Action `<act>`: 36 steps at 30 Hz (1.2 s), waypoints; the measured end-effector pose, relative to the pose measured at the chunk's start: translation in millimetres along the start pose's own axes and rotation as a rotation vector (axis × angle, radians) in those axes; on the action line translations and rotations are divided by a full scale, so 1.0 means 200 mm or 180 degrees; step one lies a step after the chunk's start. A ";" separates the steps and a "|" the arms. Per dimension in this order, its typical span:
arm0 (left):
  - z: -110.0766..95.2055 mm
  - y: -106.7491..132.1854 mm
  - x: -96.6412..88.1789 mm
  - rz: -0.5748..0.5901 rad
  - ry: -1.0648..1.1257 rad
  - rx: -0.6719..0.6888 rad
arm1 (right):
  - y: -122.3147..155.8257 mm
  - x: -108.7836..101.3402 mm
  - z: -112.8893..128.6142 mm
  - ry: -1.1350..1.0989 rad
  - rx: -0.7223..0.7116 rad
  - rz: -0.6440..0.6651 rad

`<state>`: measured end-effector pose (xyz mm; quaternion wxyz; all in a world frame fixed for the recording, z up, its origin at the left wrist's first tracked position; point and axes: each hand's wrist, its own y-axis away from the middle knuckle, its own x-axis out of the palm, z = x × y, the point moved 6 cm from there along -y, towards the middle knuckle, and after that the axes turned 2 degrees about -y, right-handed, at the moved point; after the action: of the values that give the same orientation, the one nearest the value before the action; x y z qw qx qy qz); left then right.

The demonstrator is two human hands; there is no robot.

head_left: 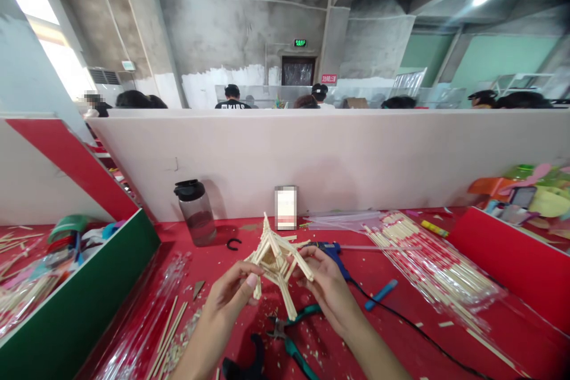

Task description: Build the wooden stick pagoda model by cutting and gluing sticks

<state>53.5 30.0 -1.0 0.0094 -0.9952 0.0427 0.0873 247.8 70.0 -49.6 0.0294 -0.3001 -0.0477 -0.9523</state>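
Note:
Held up above the red table is a small model built of wooden sticks [272, 243], with a pointed top and several splayed legs. My left hand [229, 294] pinches it at its left side, thumb and fingers closed on a stick end. On the other side my right hand [327, 285] grips it near a right-hand leg, its fingertips partly hidden behind the sticks. Just below lie green-handled cutting pliers [291, 338], jaws pointing left. A blue glue gun [333, 255] rests behind my right hand, a clear glue stick reaching out from it.
Bundles of wooden sticks in plastic [427, 255] lie at the right, near a blue marker-like tube [381, 295]. A water bottle [196, 214] and a phone [285, 208] stand by the white partition [356, 160]. Loose sticks [169, 332] and scraps lie left. People sit beyond the partition.

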 end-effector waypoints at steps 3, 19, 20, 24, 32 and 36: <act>0.01 -0.01 0.00 0.0025 -0.0006 0.0020 | 0.00 -0.01 -0.01 -0.0071 0.0054 -0.0003; 0.06 -0.05 -0.03 -0.0003 -0.0183 0.0155 | 0.00 -0.01 0.00 0.0078 -0.0061 -0.0005; 0.07 -0.06 -0.03 -0.0040 -0.0178 0.0157 | 0.00 -0.01 0.01 0.0128 -0.0098 -0.0009; 0.10 -0.07 -0.04 -0.0089 -0.0242 0.0211 | -0.02 -0.02 0.01 0.0403 -0.0333 0.0016; 0.14 -0.08 0.00 0.0016 -0.0584 0.0299 | -0.02 -0.02 0.02 0.1019 -0.0713 0.0053; 0.18 -0.10 0.00 -0.0020 -0.0576 0.0467 | -0.01 -0.02 0.02 0.1273 -0.0697 0.0055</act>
<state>48.1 51.2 -36.2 0.0863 -0.9800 0.0448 0.1734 252.5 72.5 -49.3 0.0138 -0.1072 0.0653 -0.9920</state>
